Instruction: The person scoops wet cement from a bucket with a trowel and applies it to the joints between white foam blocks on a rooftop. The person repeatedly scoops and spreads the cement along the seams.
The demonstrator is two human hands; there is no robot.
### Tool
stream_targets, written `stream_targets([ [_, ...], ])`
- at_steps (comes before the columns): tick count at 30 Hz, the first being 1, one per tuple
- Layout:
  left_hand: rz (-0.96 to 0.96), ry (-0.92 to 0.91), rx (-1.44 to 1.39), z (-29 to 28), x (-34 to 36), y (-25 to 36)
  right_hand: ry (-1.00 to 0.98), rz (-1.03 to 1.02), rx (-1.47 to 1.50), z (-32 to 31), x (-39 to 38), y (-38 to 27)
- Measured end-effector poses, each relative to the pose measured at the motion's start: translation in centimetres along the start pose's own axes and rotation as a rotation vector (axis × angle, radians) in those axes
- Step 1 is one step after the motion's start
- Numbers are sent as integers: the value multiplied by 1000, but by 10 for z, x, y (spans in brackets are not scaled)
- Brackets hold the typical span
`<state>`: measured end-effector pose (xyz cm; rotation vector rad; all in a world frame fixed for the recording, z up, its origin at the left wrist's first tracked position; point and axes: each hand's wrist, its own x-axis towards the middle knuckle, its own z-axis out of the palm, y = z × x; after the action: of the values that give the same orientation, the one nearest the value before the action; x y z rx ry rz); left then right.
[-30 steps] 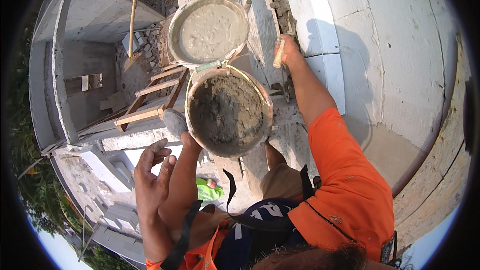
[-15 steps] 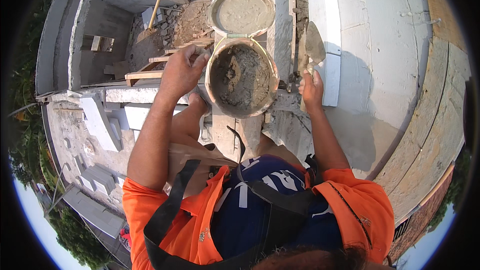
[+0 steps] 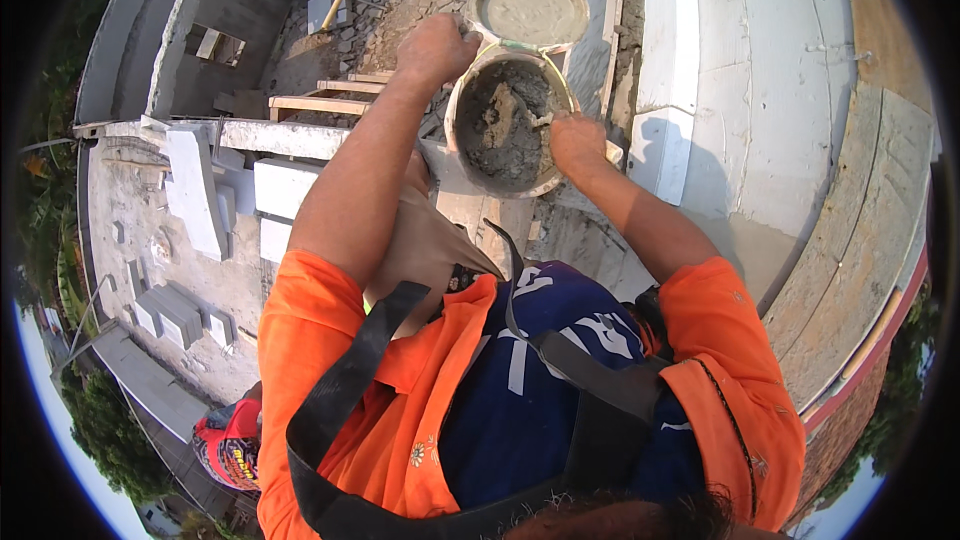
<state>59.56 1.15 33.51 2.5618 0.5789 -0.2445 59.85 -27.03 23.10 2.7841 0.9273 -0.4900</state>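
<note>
A round bucket [image 3: 462, 155] of wet grey mortar [image 3: 520, 145] stands in front of me, its thin handle [image 3: 560, 80] lying along the far right of the rim. My right hand [image 3: 580, 140] is closed round the handle of a trowel [image 3: 543, 121] at the bucket's right rim. The trowel's neck points into the bucket; its blade cannot be made out against the mortar. My left hand [image 3: 440, 48], fingers curled, is at the far left of the rim, close to the bucket handle. What those fingers hold, if anything, is hidden.
Just beyond stands a second bucket [image 3: 530, 8] of smoother grey mix. White blocks [image 3: 665, 150] line the wall at right. Wooden rungs [image 3: 320, 103] and rubble [image 3: 385, 20] lie below at left, with more white blocks [image 3: 195, 190] nearer. A person in a red cap [image 3: 228, 445] is at lower left.
My right hand has brought the trowel from beside the wall at right over to the bucket. My left hand has moved farther away along the rim. The view has shifted.
</note>
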Motion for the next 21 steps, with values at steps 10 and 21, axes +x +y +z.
stream_targets([
  [10, -11, 11, -44, -10, -11, -15, -100, 40, 111, 21, -16, -26],
  [21, 13, -4, -23, 0, 1, -1, -210, 101, 572, 24, -57, -46],
])
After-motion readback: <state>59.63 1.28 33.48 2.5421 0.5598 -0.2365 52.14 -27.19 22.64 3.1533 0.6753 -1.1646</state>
